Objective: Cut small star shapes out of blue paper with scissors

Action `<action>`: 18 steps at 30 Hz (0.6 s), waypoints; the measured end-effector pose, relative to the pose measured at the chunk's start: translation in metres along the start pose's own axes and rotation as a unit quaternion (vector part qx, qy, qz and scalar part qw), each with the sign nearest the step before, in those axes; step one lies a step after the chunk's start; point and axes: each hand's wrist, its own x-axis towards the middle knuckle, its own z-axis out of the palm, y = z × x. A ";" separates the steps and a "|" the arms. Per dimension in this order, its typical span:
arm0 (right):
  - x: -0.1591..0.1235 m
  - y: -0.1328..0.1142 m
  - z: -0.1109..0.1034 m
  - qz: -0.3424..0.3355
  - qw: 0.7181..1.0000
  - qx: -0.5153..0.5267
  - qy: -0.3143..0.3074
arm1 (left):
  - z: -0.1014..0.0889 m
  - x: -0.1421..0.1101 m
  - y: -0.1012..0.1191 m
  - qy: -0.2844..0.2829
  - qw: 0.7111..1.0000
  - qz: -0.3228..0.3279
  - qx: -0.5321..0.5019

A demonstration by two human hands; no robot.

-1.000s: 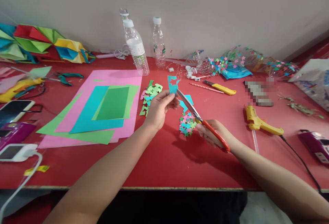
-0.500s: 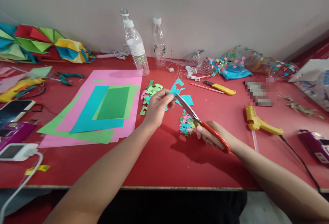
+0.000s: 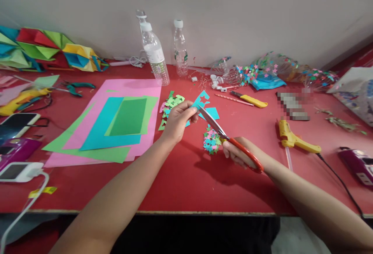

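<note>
My left hand (image 3: 180, 121) pinches a piece of blue paper (image 3: 201, 99) that has a star-shaped gap cut in it. Red-handled scissors (image 3: 243, 153) are gripped in my right hand (image 3: 234, 155), their blades pointing up and left. The blade tips meet the blue paper close to my left fingertips. Below the blades lies a small pile of coloured paper stars (image 3: 211, 140). Green, pink and blue paper offcuts (image 3: 171, 102) sit just behind my left hand. Another blue paper piece (image 3: 212, 113) rests on the table beyond the scissors.
Coloured paper sheets (image 3: 128, 118) overlap on the left of the red table (image 3: 186, 192). Plastic bottles (image 3: 181, 52) stand by the wall. To the right are a yellow utility knife (image 3: 254, 100) and a yellow glue gun (image 3: 294, 137) with its cord. Teal-handled pliers (image 3: 77, 88) lie far left.
The blue paper and the scissors have shifted very slightly, a few pixels downward and to the right. Both hands keep their grip.
</note>
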 end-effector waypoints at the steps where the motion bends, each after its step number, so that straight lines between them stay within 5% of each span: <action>1: 0.000 -0.001 0.000 0.007 1.000 0.002 0.006 | -0.001 0.000 0.000 0.001 1.000 0.002 0.006; 11: 0.001 -0.003 0.004 0.019 0.999 0.028 0.038 | 0.006 -0.003 0.002 -0.002 0.995 -0.060 -0.079; 18: 0.002 -0.001 0.003 0.026 0.999 0.033 0.034 | 0.007 -0.002 0.002 0.023 0.997 -0.037 -0.068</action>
